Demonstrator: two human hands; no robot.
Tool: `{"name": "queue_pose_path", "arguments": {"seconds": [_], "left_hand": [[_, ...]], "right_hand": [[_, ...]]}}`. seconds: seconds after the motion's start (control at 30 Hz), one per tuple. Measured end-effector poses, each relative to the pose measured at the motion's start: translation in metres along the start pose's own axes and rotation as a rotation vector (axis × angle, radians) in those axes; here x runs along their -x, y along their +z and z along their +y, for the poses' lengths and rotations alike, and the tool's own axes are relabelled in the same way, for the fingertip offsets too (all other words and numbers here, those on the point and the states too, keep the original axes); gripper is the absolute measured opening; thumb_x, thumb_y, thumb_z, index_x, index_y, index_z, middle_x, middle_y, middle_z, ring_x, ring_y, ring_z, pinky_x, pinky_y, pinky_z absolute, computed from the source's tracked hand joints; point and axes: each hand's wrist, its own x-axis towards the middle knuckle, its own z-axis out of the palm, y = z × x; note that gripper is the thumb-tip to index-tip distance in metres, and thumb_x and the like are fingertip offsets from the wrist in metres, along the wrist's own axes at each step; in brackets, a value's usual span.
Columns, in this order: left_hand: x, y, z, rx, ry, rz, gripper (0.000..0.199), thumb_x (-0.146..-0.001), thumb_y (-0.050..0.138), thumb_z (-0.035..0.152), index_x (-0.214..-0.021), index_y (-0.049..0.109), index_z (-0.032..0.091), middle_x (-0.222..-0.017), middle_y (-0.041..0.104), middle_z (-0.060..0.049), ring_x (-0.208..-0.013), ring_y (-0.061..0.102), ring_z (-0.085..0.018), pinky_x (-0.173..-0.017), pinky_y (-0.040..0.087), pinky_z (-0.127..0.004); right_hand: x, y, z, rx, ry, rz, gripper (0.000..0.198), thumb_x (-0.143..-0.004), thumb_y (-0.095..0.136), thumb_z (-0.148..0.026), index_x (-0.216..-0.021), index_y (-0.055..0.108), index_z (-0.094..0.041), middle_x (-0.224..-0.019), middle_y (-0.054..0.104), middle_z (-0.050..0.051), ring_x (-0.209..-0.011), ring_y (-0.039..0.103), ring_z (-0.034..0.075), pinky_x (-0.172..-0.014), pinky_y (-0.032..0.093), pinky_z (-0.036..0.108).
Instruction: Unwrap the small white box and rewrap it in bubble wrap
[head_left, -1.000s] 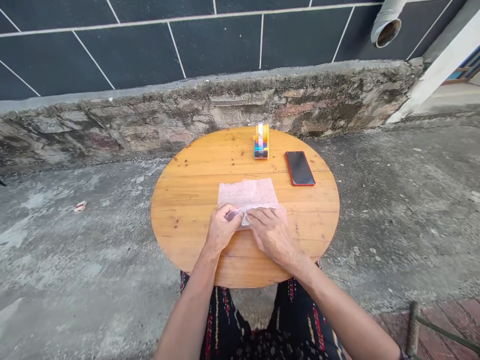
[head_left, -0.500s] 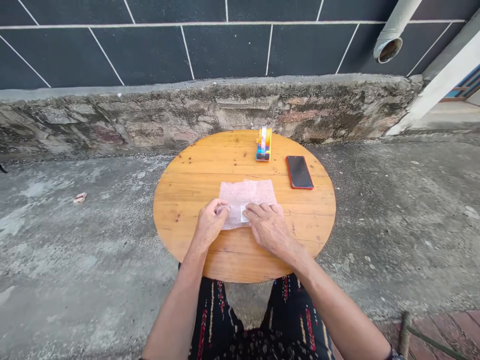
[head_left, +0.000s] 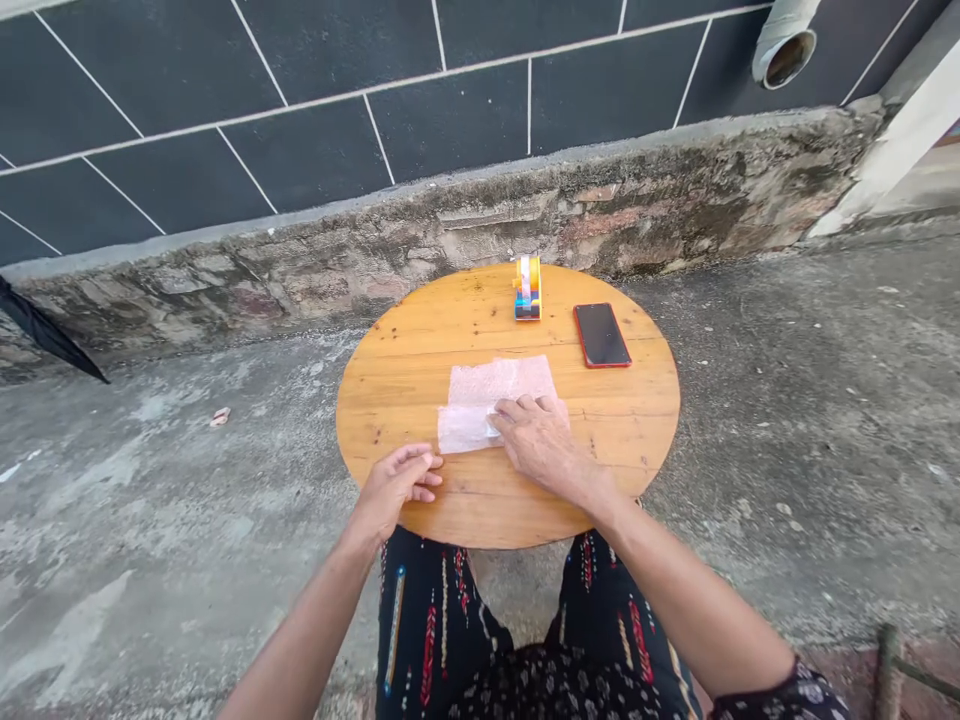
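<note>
A sheet of pinkish bubble wrap [head_left: 501, 380] lies on the round wooden table [head_left: 405, 370], its near part folded over into a flap. My right hand [head_left: 538, 438] rests on the folded part with bent fingers, holding it down. A small whitish flat piece [head_left: 492, 424] shows by its fingertips, partly covered; what it is I cannot make out. Just off the near left corner of the wrap, my left hand [head_left: 401, 485] hovers over the table edge with fingers apart and nothing in them.
A yellow and blue tape dispenser [head_left: 528, 290] stands at the table's back. Right of it lies a phone [head_left: 602, 335] in a red case. Behind runs a stone wall base [head_left: 480, 225] under dark tiles, with a pipe [head_left: 784, 55]. A folded black umbrella [head_left: 49, 330] shows at far left.
My left hand has let go of the wrap's left side and drawn back toward the lower left. The right hand stays on the wrap. My view has tilted and shifted left.
</note>
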Motion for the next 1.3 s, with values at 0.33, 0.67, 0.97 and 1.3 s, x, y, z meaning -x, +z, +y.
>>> {"name": "queue_pose_path", "arguments": {"seconds": [0.33,0.67,0.97,1.3], "left_hand": [[-0.032,0.017,0.025,0.017,-0.276,-0.17,0.035,-0.075,0.071,0.036,-0.099,0.055,0.017,-0.08,0.071,-0.008,-0.064,0.07,-0.019,-0.051,0.055,-0.025],[-0.045,0.027,0.03,-0.058,-0.285,-0.103,0.038,-0.068,0.078,0.034,-0.093,0.057,0.015,-0.079,0.072,-0.008,-0.062,0.071,-0.019,-0.05,0.054,-0.023],[-0.049,0.055,0.033,-0.146,-0.168,0.016,0.025,-0.074,0.072,0.025,-0.093,0.064,0.012,-0.073,0.07,-0.005,-0.048,0.06,-0.011,-0.044,0.052,-0.021],[-0.048,0.079,0.031,-0.315,0.008,0.255,0.071,-0.071,0.072,0.015,-0.134,0.039,0.022,-0.083,0.068,0.0,-0.04,0.052,-0.006,-0.038,0.043,-0.017]], "right_hand": [[-0.001,0.005,0.001,-0.004,0.022,-0.014,0.017,-0.09,0.051,-0.019,-0.101,0.064,-0.017,-0.11,0.062,0.009,-0.096,0.049,0.024,-0.079,0.029,0.038],[0.001,0.002,0.0,-0.04,0.022,-0.022,0.018,-0.091,0.049,-0.021,-0.1,0.064,-0.016,-0.109,0.062,0.011,-0.098,0.049,0.025,-0.081,0.03,0.038],[0.001,0.001,0.0,-0.03,0.03,-0.033,0.018,-0.089,0.048,-0.018,-0.098,0.065,-0.016,-0.107,0.062,0.01,-0.099,0.049,0.025,-0.079,0.031,0.037],[-0.002,-0.004,-0.005,0.017,0.042,-0.055,0.022,-0.088,0.047,-0.016,-0.1,0.066,-0.016,-0.107,0.063,0.011,-0.1,0.05,0.026,-0.079,0.032,0.038]]}}
